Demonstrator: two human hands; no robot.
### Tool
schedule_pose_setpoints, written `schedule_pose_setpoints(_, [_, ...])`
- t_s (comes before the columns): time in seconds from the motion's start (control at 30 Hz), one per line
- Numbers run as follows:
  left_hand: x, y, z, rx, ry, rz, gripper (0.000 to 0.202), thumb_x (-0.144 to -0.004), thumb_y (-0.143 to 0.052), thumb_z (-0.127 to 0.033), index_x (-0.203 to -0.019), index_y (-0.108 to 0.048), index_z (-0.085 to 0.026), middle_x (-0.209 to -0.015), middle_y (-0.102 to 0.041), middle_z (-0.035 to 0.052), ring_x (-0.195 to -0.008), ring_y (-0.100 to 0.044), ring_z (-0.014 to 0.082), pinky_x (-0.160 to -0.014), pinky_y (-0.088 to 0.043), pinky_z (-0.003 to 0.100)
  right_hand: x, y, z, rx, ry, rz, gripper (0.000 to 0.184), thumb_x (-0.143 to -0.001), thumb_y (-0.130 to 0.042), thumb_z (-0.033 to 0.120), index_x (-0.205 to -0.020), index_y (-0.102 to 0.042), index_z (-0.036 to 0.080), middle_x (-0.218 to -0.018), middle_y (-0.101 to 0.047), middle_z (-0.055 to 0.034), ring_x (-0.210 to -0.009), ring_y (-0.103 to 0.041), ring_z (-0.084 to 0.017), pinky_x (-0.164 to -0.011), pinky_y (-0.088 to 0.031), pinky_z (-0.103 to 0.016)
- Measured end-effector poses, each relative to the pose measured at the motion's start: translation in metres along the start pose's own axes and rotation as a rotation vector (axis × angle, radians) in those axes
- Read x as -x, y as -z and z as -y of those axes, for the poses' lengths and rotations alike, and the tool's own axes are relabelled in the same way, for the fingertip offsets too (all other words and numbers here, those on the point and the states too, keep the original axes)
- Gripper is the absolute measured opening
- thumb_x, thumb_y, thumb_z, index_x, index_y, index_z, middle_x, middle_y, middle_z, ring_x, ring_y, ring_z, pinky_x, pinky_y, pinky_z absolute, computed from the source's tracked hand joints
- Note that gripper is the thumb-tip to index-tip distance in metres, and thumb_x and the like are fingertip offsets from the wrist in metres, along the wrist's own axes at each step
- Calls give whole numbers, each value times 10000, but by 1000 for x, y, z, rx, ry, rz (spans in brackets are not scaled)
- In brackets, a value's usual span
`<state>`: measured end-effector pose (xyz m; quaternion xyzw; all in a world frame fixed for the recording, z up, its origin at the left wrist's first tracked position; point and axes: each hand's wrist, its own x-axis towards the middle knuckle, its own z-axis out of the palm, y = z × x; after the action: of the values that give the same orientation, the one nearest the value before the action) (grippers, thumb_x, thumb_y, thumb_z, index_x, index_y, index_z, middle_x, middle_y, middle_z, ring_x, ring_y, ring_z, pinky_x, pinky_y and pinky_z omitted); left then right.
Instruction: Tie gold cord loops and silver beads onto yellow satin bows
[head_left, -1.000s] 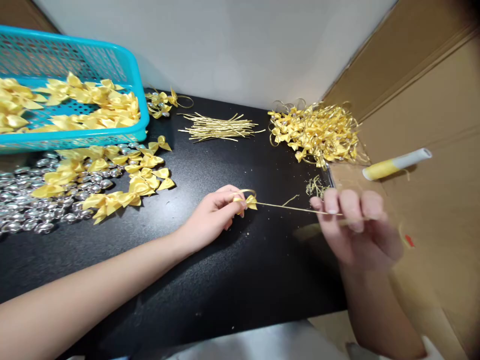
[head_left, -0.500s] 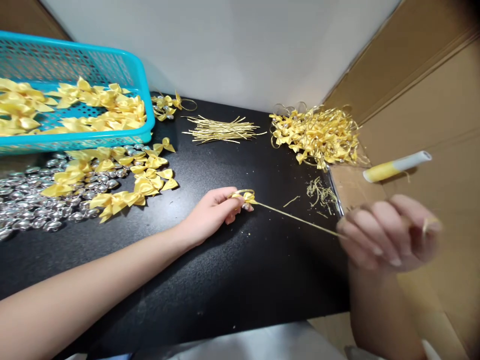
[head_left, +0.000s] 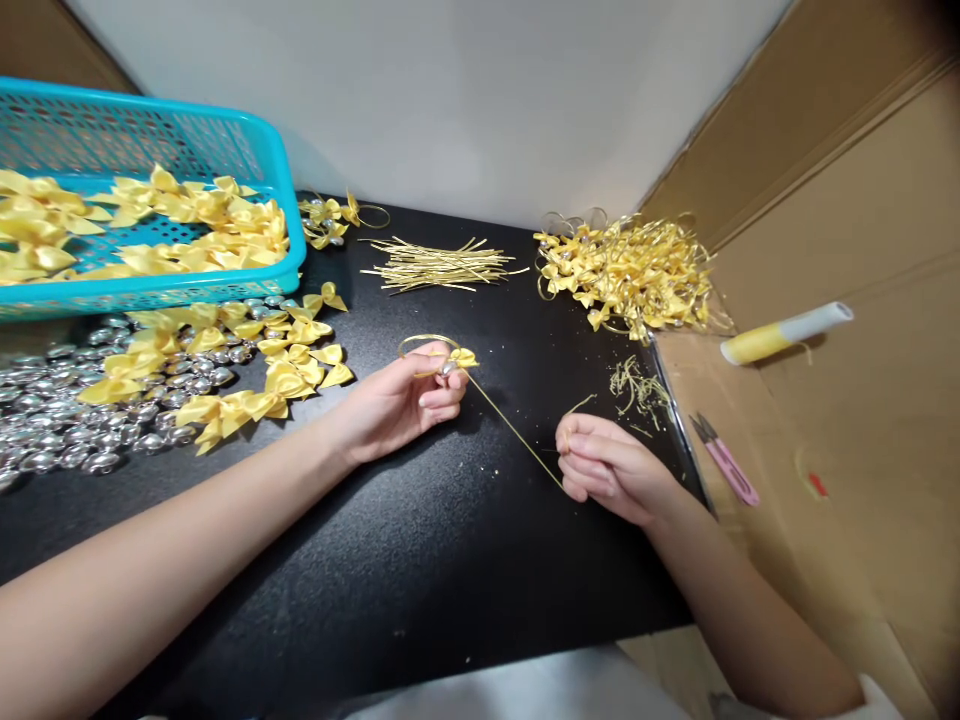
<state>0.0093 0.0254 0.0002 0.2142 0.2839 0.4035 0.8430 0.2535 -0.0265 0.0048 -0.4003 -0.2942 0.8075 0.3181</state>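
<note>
Black and faintly speckled, the bench [head_left: 420, 560] meets a pale wall [head_left: 465, 100] at its far edge and brown cardboard [head_left: 847, 220] beyond its right edge. Over its middle, the left hand [head_left: 390, 410] pinches a yellow bow [head_left: 464, 357] with a silver bead [head_left: 448, 369] between thumb and fingers; the bow pokes out past the fingertips, towards the right hand [head_left: 607, 465], and a gold loop [head_left: 427, 338] arches above the knuckles. From the bow a thin gold cord [head_left: 517, 435] slants straight down to the right hand, which is curled round it, nearer the right edge and lower than the bow. Bow and cord thus lie between the hands, which are well apart.

Along the far edge sit a turquoise basket [head_left: 150, 291] at the left, a bundle of gold strips [head_left: 450, 264] and, in the far right corner, a heap of looped bows [head_left: 630, 270]. Loose silver beads [head_left: 60, 420] spread towards the left edge. Pink snips [head_left: 731, 472] lie just beyond the right edge.
</note>
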Motion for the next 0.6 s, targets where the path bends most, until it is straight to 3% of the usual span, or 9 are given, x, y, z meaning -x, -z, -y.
schedule_pose_setpoints(0.23, [-3,3,6,-262,-167,-9,164,-744,-725,-203,-685,-582,-151,-669,-523,-21,-633,-483,88,-583,-431,205,-7,-4,-5,79,45,-126,269,-744,-749,364,-711,-562,173,-438,-429,114,-346,-344,-20,-507,-494,-212])
schedule_pose_setpoints(0.43, [-2,2,3,-186,-183,-74,167,-721,-679,-127,-649,-532,-160,-684,-589,-9,-637,-524,85,-591,-434,194,-8,0,0,40,93,-153,271,-765,-688,349,-659,-498,188,-427,-458,102,-315,-321,-27,-468,-470,-217])
schedule_pose_setpoints(0.6, [-4,2,-4,-156,-177,-84,183,-681,-645,-138,-594,-486,-162,-602,-533,-22,-540,-443,69,-539,-398,197,-8,10,8,63,199,-257,242,-746,-712,346,-734,-535,181,-496,-497,100,-343,-267,-2,-468,-408,-185])
